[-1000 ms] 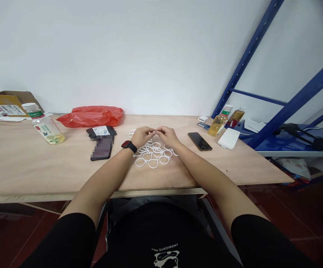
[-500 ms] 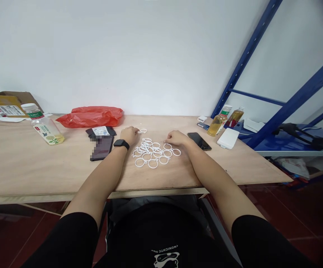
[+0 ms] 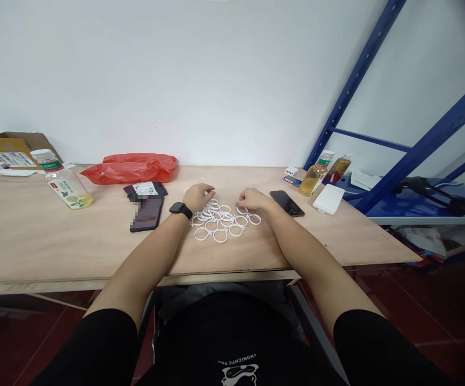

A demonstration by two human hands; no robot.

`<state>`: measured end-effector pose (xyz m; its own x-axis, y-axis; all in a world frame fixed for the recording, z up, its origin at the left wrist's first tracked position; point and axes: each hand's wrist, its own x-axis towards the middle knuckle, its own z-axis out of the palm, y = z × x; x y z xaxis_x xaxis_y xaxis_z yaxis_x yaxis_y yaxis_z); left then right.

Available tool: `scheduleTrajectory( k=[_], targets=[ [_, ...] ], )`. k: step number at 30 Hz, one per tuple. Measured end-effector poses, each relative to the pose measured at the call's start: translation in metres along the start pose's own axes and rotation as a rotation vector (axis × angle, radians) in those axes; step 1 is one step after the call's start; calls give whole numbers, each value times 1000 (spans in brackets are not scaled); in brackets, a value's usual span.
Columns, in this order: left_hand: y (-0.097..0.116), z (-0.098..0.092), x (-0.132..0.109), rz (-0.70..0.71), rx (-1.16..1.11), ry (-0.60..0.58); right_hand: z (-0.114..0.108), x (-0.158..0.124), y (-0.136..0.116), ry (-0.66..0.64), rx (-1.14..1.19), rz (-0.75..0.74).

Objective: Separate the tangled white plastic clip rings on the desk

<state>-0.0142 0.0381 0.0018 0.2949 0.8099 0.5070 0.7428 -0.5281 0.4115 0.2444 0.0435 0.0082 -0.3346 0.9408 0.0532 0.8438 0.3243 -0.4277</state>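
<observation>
A loose pile of several thin white rings [image 3: 220,235] with small eyelets lies on the wooden table, some overlapping. My left hand [image 3: 198,198], with a black watch at the wrist, hovers at the pile's upper left edge. Its thumb and forefinger are apart, and I see nothing between them. A bit of white shows behind this hand, mostly hidden. At the pile's upper right, my right hand [image 3: 253,198] is closed, fingertips pinched down at the edge of one white ring [image 3: 242,211]. The fingers partly cover that ring.
Left of the pile are a dark phone-like slab [image 3: 148,214], a black packet [image 3: 146,189], a red plastic bag [image 3: 131,168] and a drink bottle [image 3: 67,185]. To the right lie a phone [image 3: 287,203], a white box [image 3: 329,199] and another bottle [image 3: 315,177]. Blue shelving [image 3: 417,150] stands beyond.
My left hand has moved right and nearer the pile, its fingers parting from the separate white ring they touched at the back. My right hand stays almost where it was.
</observation>
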Motion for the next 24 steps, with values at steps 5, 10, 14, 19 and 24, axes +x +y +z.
scheduleTrajectory(
  k=[5,10,14,19,24],
  targets=[
    [24,5,-4,108,-110,-124,4,3,-10,228,274,-228],
    [33,4,-5,90,-213,-55,11,2,-25,288,426,-332],
    [31,4,-4,44,-289,-41,13,0,-32,311,438,-343],
    [33,5,-3,37,-309,-23,14,-2,-36,348,448,-325],
    [32,6,-2,19,-402,22,17,-1,-39,380,498,-307]
  ],
)
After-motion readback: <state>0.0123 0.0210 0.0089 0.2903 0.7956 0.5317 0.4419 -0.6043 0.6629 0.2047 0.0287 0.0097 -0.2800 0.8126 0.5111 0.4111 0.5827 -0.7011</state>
